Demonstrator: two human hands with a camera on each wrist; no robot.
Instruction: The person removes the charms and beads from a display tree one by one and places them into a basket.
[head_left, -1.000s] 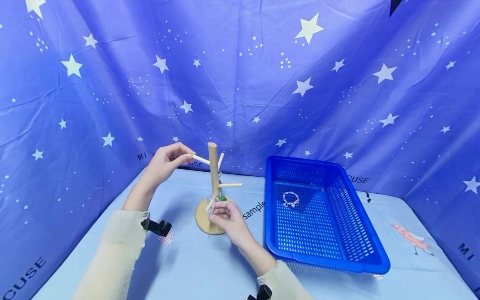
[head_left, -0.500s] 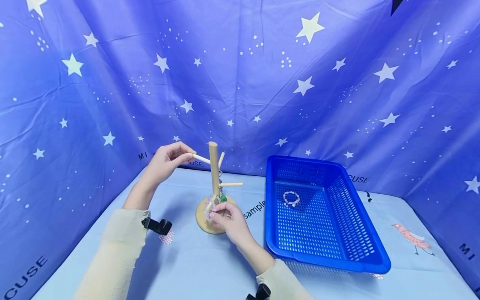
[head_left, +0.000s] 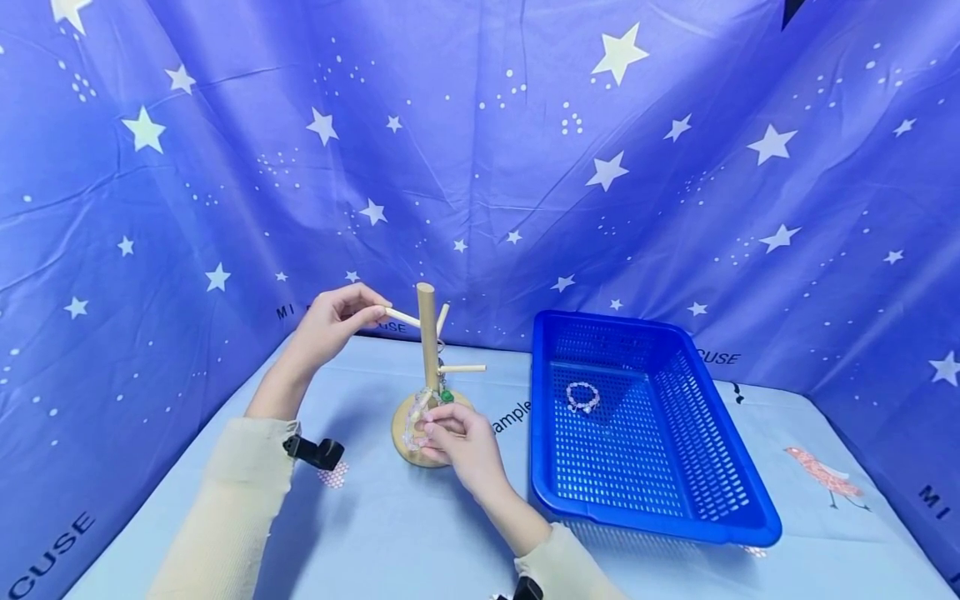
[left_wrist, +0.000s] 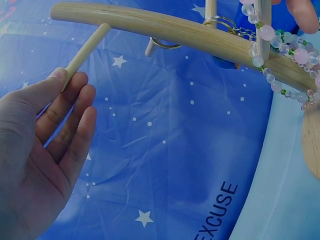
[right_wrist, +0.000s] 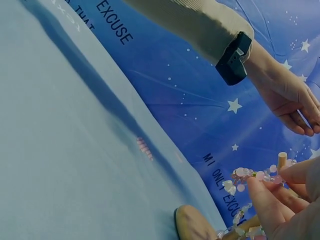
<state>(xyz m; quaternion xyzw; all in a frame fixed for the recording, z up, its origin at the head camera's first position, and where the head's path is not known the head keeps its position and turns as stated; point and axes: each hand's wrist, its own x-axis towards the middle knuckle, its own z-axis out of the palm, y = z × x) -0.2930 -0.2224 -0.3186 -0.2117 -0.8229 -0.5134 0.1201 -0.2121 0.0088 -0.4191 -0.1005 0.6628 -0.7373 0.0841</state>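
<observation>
My left hand (head_left: 333,323) pinches the end of an upper peg (left_wrist: 87,50) on a wooden stand (head_left: 427,333) with a round base. At the stand's low front peg (right_wrist: 282,159), my right hand (head_left: 465,443) pinches a bracelet (head_left: 412,435) of clear and pink beads between thumb and fingers. In the left wrist view, bead strands (left_wrist: 276,87) lie around that peg and across the post. A keyring with a chain (left_wrist: 220,21) hangs on a rear peg. A green charm (head_left: 447,397) shows behind the right fingers.
A blue perforated basket (head_left: 656,533) stands to the right of the stand, with another beaded bracelet (head_left: 582,398) inside. A pale blue cloth (head_left: 390,533) covers the table. A star-printed curtain (head_left: 480,167) rises behind and at both sides.
My right fingers have shifted slightly at the low peg, and the bracelet now spreads as a longer loop to their left. The left hand stays on its peg.
</observation>
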